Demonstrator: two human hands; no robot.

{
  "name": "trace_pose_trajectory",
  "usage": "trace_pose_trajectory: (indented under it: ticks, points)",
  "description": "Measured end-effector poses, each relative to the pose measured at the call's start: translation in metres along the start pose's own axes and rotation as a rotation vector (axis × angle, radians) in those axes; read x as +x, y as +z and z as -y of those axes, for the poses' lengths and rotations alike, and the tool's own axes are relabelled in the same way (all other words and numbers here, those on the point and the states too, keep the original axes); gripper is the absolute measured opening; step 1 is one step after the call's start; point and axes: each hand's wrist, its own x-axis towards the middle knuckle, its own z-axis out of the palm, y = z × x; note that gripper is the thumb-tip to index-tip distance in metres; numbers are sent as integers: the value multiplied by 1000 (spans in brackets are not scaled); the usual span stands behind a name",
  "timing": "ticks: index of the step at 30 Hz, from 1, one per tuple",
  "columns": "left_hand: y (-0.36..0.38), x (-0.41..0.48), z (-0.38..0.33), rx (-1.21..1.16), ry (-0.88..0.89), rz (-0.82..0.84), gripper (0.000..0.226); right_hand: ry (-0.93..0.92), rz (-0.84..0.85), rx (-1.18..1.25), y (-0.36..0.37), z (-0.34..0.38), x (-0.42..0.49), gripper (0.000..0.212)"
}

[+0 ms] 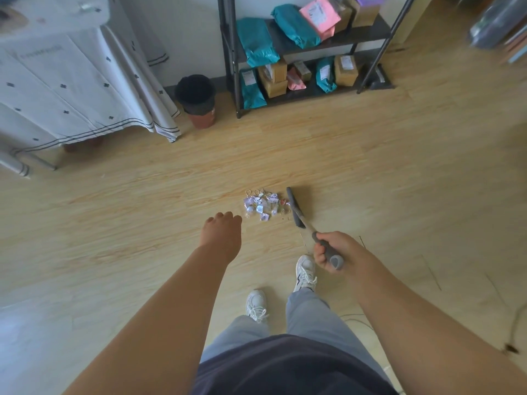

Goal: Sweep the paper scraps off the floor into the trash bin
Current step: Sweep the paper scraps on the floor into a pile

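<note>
Left arm is stretched forward and down, left hand (224,228) seen from the back, fingers curled under, nothing held. Right arm is bent in from the right, right hand (328,252) fisted around a broom handle (332,256), knuckles facing left. The right hand is kept nearer the body than the left.

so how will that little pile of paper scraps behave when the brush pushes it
The paper scraps look small, crumpled and light, so they will probably slide easily on the smooth wood floor. Being loose pieces, some may scatter or slip past the brush held in the right hand.
</note>
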Motion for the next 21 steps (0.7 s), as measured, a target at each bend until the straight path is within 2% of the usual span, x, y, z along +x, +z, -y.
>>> trace_pose_trajectory:
  ticks: [5,12,21]
  points:
    - [-8,3,4,26,3,-19,46,-15,61,34,7,6,-8,22]
    - [-26,18,-10,40,40,-46,46,-73,1,-172,-7,24,-25,14]
    - [-56,56,-73,50,116,-39,49,-167,-2,-46,-64,74,-46,13]
